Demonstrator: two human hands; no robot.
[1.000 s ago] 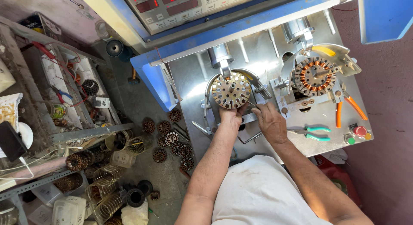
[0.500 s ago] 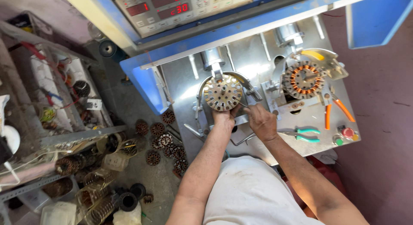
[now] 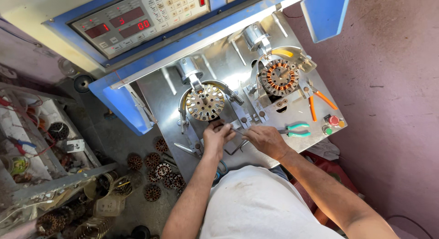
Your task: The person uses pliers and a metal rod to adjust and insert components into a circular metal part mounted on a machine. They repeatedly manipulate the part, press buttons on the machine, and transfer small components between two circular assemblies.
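Since a second ago both hands have dropped away from the bare stator point(image 3: 205, 102) and are now meeting lower down on the metal surface point(image 3: 292, 115), just below it. The left hand point(image 3: 216, 137) is curling its fingers together, pinching something thin at the tips, though it's too small to tell exactly what. The right hand point(image 3: 264, 139) is lying knuckles up with its fingers drawn in around a thin metal rod point(image 3: 238, 131) that's pointing over toward the left hand. The two hands are nearly touching.

The bare stator is sitting in the left fixture, no copper on it. The wound stator point(image 3: 279, 77) is sitting in the right fixture, well apart from both hands. Green pliers point(image 3: 295, 130) are lying just beside the right hand, and orange pliers point(image 3: 318, 103) are lying further right near the red button point(image 3: 334, 120). More wound stators point(image 3: 155, 168) are lying on the floor to the left.
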